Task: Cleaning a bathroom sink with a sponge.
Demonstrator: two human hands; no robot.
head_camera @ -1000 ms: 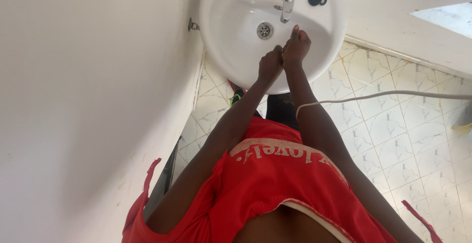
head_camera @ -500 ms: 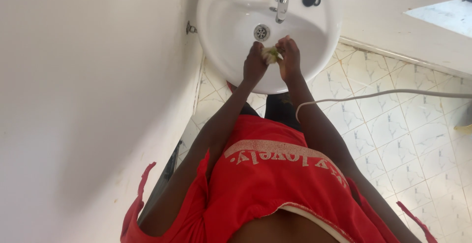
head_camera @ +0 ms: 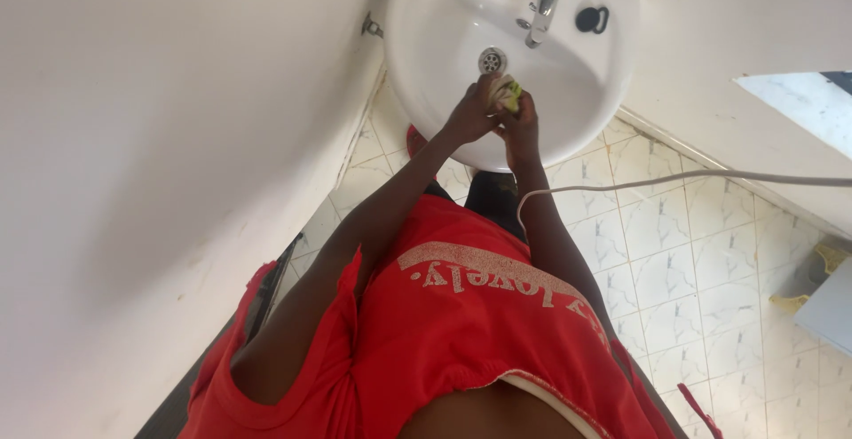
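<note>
Head view, quick pass. Both hands are over the white washbasin (head_camera: 417, 66), pressed together around a small wad.

**Q:** What's the wad?

**A:** Looks like a small sponge or scrub pad (head_camera: 507, 94), yellow-green and pale. Too small to say more. It sits between the two hands, above the bowl, just below the drain (head_camera: 492, 60).

**Q:** Fingers?

**A:** Left hand (head_camera: 473, 112) is curled around the pad from its side, fingers clenched on it. Right hand (head_camera: 521, 124) closes on it from the other side, thumb edge up against it. Both are grasping the same pad, hands touching each other.

**Q:** Why hold it there?

**A:** My read: keeping it over the bowl means any drip falls into the basin and not on the tiled floor (head_camera: 692, 261). Two-handed squeeze grip fits wringing or lathering, but I can't see water running from the chrome tap (head_camera: 546, 0).

**Q:** Anything else around?

**A:** Black plug (head_camera: 591, 19) lies on the basin ledge beside the tap, so the drain is open. A white cable (head_camera: 674, 177) crosses the frame above the floor, passing near the right forearm, apart from the basin. White wall (head_camera: 133, 137) runs close along the left arm. The person wears a red top (head_camera: 461, 332).

**Q:** Arms?

**A:** Both stretched forward, meeting at the basin's near half.
</note>
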